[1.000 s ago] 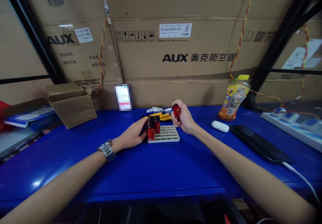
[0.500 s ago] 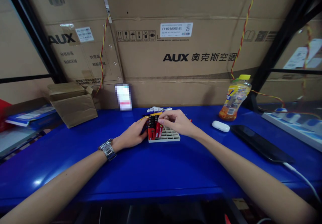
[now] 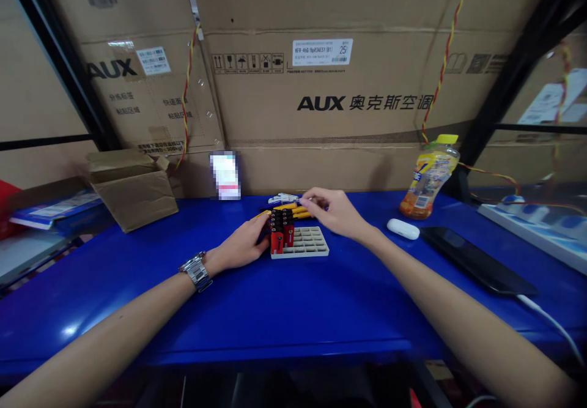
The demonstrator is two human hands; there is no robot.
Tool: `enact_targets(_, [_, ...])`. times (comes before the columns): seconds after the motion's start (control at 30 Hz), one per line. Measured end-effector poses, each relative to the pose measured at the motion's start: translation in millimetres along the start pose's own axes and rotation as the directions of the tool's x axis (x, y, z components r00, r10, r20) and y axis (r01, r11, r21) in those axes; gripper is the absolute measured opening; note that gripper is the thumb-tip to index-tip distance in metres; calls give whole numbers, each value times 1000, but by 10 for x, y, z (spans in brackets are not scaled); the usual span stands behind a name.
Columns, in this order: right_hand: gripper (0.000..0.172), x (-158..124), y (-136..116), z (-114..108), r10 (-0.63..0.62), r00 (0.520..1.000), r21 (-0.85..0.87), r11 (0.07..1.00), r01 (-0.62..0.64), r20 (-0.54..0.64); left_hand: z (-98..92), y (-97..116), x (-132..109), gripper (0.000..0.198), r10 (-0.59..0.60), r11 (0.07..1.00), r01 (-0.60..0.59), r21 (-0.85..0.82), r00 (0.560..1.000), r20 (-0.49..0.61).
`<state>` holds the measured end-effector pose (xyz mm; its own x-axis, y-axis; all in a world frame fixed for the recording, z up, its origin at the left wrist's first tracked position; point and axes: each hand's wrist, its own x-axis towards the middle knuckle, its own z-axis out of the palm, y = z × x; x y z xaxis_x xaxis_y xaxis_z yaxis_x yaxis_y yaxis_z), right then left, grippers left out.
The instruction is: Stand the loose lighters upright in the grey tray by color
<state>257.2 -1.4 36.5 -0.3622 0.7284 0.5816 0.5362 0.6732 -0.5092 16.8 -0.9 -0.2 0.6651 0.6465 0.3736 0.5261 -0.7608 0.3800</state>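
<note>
A big cardboard box (image 3: 385, 13) stands as a wall behind the blue table (image 3: 293, 316). Over the table's near edge the right forearm (image 3: 440, 295) slants up and leftward, and the left forearm (image 3: 114, 334) slants up and rightward. A small carton (image 3: 135, 200) sits far left and a bottle (image 3: 426, 181) far right, with a black phone (image 3: 477, 261) in front of the bottle.

The left hand (image 3: 243, 243) lies low beside the tray's left end, back of the hand up, fingers reaching forward and right along the outer row; its fingertips are partly hidden, so I cannot tell whether it grips anything. The right hand (image 3: 338, 212) is bent at the wrist above the tray's far right corner, knuckles up, fingers curled and directed left, near the yellow pens (image 3: 300, 212); whether its fingertips pinch something I cannot tell.

The pale tray (image 3: 323, 252) lies flat, its long axis running left to right. The red lighters (image 3: 277, 241) stand in its left part, in two rows leading away from the person, long axes upright and black tops pointing up. The left row reaches nearer the tray's front edge than the second.
</note>
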Motion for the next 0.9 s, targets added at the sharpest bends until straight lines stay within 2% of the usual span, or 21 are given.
enact_targets(0.1, [40, 23, 198, -241, 76, 997, -359, 931, -62, 23, 2, -6, -1, 39, -11, 1000, 11, -2, 1000, 1])
enact_targets(0.17, [34, 13, 378, -391, 218, 971, -535, 834, -132, 100, 5, -8, 1, 38, -16, 1000, 16, 0, 1000, 3])
enact_targets(0.23, [20, -12, 554, -501, 354, 927, -616, 760, -206, 127, 7, -7, 5, 37, -23, 1000, 23, 6, 1000, 8])
enact_targets(0.3, [28, -36, 679, -566, 440, 888, -653, 713, -255, 134, 8, -4, 9, 38, -30, 999, 30, 17, 999, 10])
enact_targets(0.33, [30, -44, 711, -585, 449, 880, -651, 717, -249, 158, 8, -2, 10, 39, -32, 999, 32, 22, 999, 10])
enact_targets(0.43, [31, -53, 685, -600, 374, 874, -585, 799, -135, 309, 5, 2, 12, 40, -28, 999, 27, 24, 1000, 10])
enact_targets(0.5, [38, -58, 612, -579, 327, 846, -534, 843, -59, 421, 2, 4, 11, 39, -23, 1000, 23, 14, 1000, 11])
enact_targets(0.57, [45, -68, 548, -535, 347, 806, -540, 841, -41, 480, -1, 5, 10, 39, -25, 1000, 25, 10, 1000, 11])
enact_targets(0.63, [46, -78, 518, -477, 380, 789, -577, 816, -40, 484, -1, 2, 10, 38, -25, 1000, 25, 10, 1000, 13])
enact_targets(0.73, [32, -81, 518, -399, 340, 822, -596, 803, -1, 457, 3, -6, 11, 39, -9, 1000, 9, 8, 1000, 4])
enact_targets(0.9, [17, -54, 469, -333, 168, 891, -422, 906, 30, 423, 2, -7, 12, 37, -5, 1000, 5, 4, 1000, 9])
